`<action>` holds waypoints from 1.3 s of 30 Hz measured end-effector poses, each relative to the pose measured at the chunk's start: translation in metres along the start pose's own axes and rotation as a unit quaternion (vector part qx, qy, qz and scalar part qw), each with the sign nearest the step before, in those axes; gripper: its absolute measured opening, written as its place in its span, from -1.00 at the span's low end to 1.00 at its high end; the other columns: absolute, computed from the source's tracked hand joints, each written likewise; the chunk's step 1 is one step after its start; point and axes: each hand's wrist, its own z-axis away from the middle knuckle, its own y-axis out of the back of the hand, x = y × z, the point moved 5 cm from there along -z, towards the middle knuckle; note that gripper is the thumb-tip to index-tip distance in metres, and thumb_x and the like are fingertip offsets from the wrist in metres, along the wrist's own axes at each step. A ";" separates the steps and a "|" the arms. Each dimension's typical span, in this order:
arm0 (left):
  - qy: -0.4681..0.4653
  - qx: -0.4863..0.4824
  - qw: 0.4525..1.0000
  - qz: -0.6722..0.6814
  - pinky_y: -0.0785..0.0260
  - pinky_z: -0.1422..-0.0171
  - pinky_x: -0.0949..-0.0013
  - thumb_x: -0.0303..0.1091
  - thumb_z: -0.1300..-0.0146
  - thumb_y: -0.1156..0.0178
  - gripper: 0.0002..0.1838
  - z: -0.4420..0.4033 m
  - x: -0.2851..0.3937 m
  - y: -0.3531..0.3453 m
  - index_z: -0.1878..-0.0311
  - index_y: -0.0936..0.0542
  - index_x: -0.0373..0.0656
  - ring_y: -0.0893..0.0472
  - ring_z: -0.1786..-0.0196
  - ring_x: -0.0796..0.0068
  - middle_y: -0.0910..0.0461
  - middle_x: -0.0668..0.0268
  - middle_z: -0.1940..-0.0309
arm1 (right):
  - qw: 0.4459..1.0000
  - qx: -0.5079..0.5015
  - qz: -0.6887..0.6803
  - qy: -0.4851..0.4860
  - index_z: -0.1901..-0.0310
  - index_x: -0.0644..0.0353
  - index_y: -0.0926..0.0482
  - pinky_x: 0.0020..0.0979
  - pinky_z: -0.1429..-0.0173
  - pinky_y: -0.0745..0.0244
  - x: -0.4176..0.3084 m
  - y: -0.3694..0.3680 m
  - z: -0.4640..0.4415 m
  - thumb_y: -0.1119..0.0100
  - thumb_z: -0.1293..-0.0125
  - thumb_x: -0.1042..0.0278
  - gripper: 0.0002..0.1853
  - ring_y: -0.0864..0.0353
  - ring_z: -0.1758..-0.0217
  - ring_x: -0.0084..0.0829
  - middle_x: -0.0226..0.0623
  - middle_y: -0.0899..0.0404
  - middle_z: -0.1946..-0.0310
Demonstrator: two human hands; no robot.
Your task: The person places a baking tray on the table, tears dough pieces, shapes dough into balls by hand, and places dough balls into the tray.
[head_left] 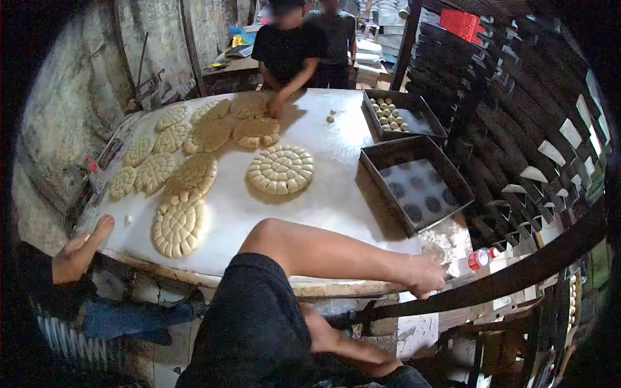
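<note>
My left arm is bent over the table's near edge. My left hand is at the near right corner, beside spilled flour, its fingers curled and nothing visible in them. Below that forearm is my right hand, close to my left sleeve. Its fingers are mostly hidden and blurred. Farther in on the table lies a round slab of dough cut into many pieces. Another scored dough round lies to the left, near the front edge. Neither hand touches dough.
More dough rounds cover the table's left side. Two dark trays stand right: one holds dough balls, the nearer shows round dark marks. A bottle lies nearby. A co-worker's hand reaches dough; another person's hands are left.
</note>
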 end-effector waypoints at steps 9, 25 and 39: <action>-0.048 -0.077 0.995 -0.032 -0.46 0.14 0.13 -0.21 0.00 -0.12 -0.77 -0.083 0.127 0.034 0.37 -0.61 -0.15 -0.62 0.26 0.09 -0.63 0.12 0.38 | 0.949 0.036 0.032 0.312 0.43 0.26 -0.49 -0.20 0.32 -0.41 -0.141 -0.041 0.089 -0.16 -0.08 0.30 -0.82 -0.54 0.36 -0.11 -0.18 -0.52 0.45; -0.034 -0.061 0.995 0.065 -0.42 -0.02 0.16 -0.23 -0.06 -0.17 -0.74 -0.153 0.286 -0.012 0.20 -0.63 -0.12 -0.61 0.14 0.22 -0.63 0.20 0.27 | 0.973 -0.049 -0.019 0.225 0.60 0.27 -0.42 -0.39 0.46 -0.25 -0.172 -0.092 0.252 -0.28 0.02 0.32 -0.75 -0.41 0.55 -0.35 -0.29 -0.41 0.63; 0.280 0.269 0.888 0.247 -0.44 0.09 0.19 -0.22 -0.13 -0.18 -0.71 0.188 0.063 -0.053 0.17 -0.58 -0.21 -0.60 0.20 0.13 -0.61 0.10 0.27 | 0.874 0.082 0.403 -0.258 0.39 0.32 -0.56 -0.48 0.37 -0.39 0.027 0.015 0.194 -0.27 -0.15 0.37 -0.83 -0.47 0.50 -0.59 -0.25 -0.56 0.60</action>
